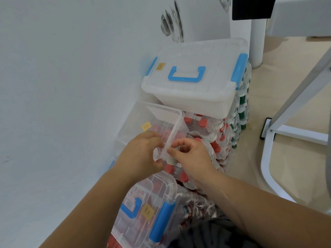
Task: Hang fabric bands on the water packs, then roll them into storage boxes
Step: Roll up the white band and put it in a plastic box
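Note:
Shrink-wrapped water packs (211,138) with red caps stand stacked against the white wall. On them rests an open clear storage box (154,120), lid off. My left hand (143,154) and my right hand (189,156) meet at the box's near corner. Both pinch a small pale rolled fabric band (170,159) between fingers and thumbs, held right at the box rim. Most of the band is hidden by my fingers.
A closed clear box with blue handle and latches (193,83) sits on the far packs with green caps (241,111). Another closed box (143,212) lies near me. White metal frame legs (279,133) stand on the beige floor at right.

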